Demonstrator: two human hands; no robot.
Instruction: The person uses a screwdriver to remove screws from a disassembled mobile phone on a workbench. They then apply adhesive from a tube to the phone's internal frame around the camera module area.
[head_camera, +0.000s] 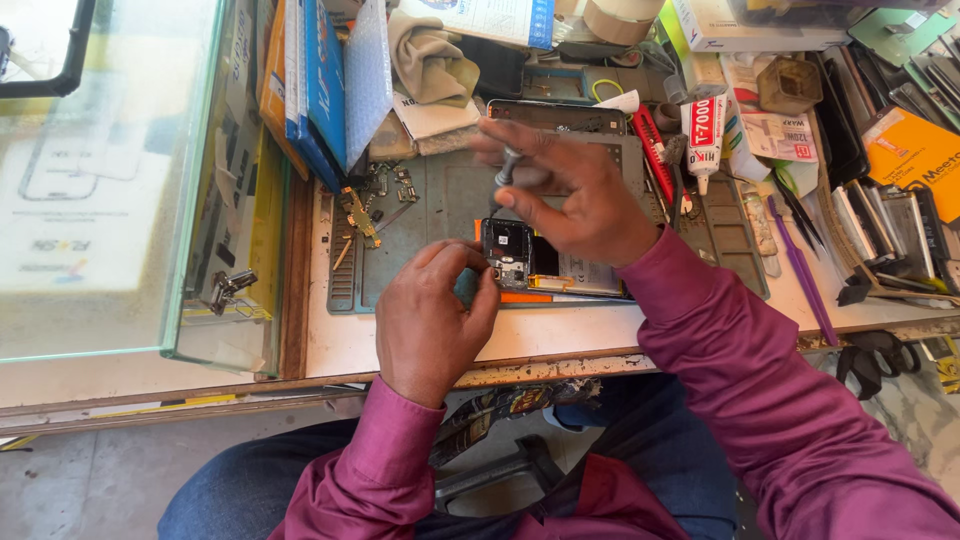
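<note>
Grey-green repair mat (440, 200) under both hands, lying on a cluttered white bench (560, 335). Opened phone (545, 262), back cover off, circuit board showing, orange edge along its near side, lies flat on the mat. Left hand (430, 320) sits at the phone's left end, fingers curled, thumb and forefinger pinching the phone's corner by the camera module. Right hand (570, 190) hovers just above the phone's far side, fingers bunched narrow around a small screwdriver (507, 165); the tip points down toward the board, blurred, so contact cannot be told. Right of the right hand: white glue tube (705, 135) with red lettering, purple plastic pry tool (800, 270), black tweezers. Left of the left hand: loose small phone parts (375, 200) on the mat, and beyond them a glass case (120, 170). Beyond the right hand: beige cloth (430, 60), blue boxes standing on edge.
</note>
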